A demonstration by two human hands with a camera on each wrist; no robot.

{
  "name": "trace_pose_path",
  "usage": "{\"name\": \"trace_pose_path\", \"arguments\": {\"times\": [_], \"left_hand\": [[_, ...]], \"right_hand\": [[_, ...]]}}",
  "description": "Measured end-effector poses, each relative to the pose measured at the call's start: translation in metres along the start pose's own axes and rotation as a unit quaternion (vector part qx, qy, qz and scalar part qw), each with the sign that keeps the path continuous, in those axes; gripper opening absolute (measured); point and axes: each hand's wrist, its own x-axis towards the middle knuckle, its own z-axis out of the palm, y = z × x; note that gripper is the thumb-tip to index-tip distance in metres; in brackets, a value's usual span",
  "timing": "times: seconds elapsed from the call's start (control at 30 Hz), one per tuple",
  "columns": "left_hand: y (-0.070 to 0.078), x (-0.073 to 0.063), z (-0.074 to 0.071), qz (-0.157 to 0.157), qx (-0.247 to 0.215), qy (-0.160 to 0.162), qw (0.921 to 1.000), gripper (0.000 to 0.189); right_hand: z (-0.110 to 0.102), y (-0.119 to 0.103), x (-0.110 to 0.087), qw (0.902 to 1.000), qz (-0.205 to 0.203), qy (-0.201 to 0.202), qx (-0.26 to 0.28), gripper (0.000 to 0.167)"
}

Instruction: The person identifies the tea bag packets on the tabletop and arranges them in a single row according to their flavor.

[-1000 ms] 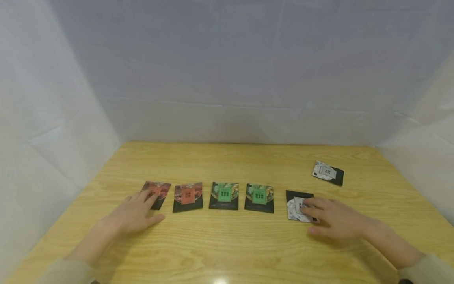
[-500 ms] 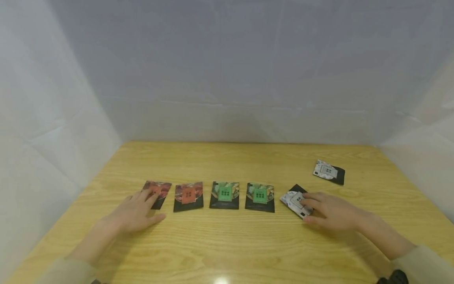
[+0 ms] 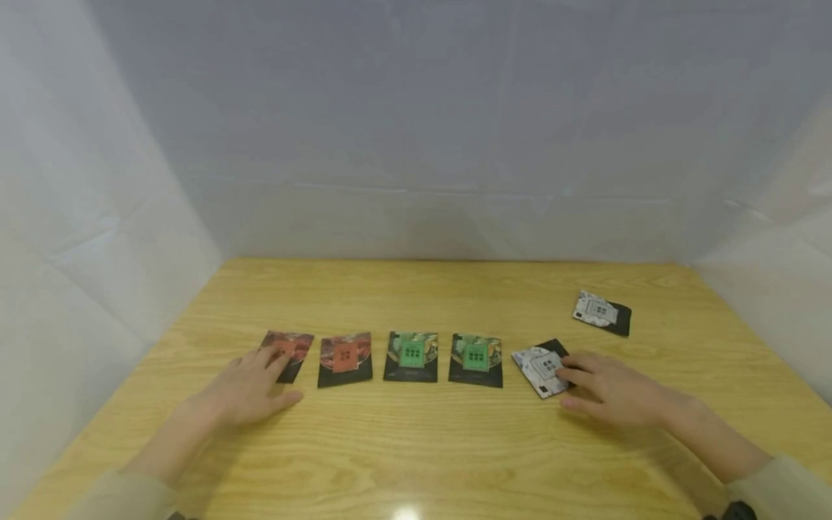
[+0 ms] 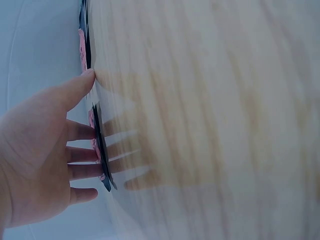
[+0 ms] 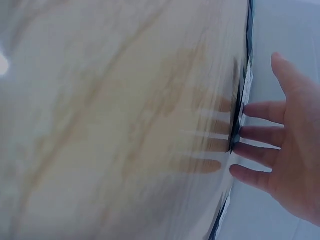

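Fingers of my left hand [image 3: 243, 386] lie relaxed over the leftmost red-and-black food packet [image 3: 300, 348]; the left wrist view shows the fingertips right at that packet [image 4: 100, 150], thumb held apart. At the right, fingertips of my right hand [image 3: 611, 390] press on the right side of a white-and-black packet [image 3: 534, 370], which lies slanted on the table. In the right wrist view the fingers [image 5: 262, 135] stretch straight to the packet's face, and the thumb sticks out to the side. Part of each touched packet is hidden under the fingers.
Between the hands a second red packet [image 3: 345, 360] and two green packets, one [image 3: 411, 357] beside the other [image 3: 476, 360], lie in a row on the wooden table [image 3: 403, 433]. Farther back on the right is another white-and-black packet [image 3: 598, 310]. Pale sheeting [image 3: 416, 144] surrounds the table's back and sides.
Under my right fingers the white-and-black packet has turned clockwise and shifted slightly left and away. My left hand has stayed on the red packet.
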Motion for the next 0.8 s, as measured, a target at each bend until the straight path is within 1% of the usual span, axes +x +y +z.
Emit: {"name": "trace_pose_path", "arguments": {"times": [0.1, 0.17, 0.27, 0.4, 0.53, 0.6, 0.7, 0.8], "left_hand": [[0.0, 0.0, 0.0, 0.0, -0.002, 0.001, 1.0, 0.077], [0.0, 0.0, 0.0, 0.0, -0.003, 0.002, 1.0, 0.077], [0.0, 0.0, 0.0, -0.002, -0.006, 0.002, 1.0, 0.077], [0.0, 0.0, 0.0, -0.003, -0.008, 0.001, 1.0, 0.077], [-0.001, 0.001, 0.001, -0.004, -0.004, -0.001, 1.0, 0.078], [-0.001, 0.002, 0.001, -0.004, -0.002, -0.001, 1.0, 0.078], [-0.001, 0.002, 0.001, -0.005, -0.002, -0.002, 1.0, 0.079], [-0.001, 0.001, 0.0, -0.003, -0.003, -0.003, 1.0, 0.079]], "right_hand": [[-0.001, -0.002, -0.001, 0.9997, 0.01, -0.013, 0.019, 0.06], [-0.002, -0.003, -0.002, 0.9996, 0.012, -0.017, 0.022, 0.059], [-0.002, -0.006, -0.005, 0.9998, 0.006, -0.011, 0.013, 0.057], [-0.003, -0.01, -0.007, 0.9999, -0.013, -0.004, -0.003, 0.052], [-0.003, -0.01, -0.008, 0.9999, -0.015, -0.006, -0.003, 0.051], [-0.003, -0.008, -0.006, 0.9999, -0.015, 0.001, -0.005, 0.05], [-0.003, -0.003, -0.003, 0.9991, -0.033, 0.022, -0.014, 0.047], [-0.002, 0.005, 0.0, 0.9965, -0.067, 0.039, -0.031, 0.044]]}}
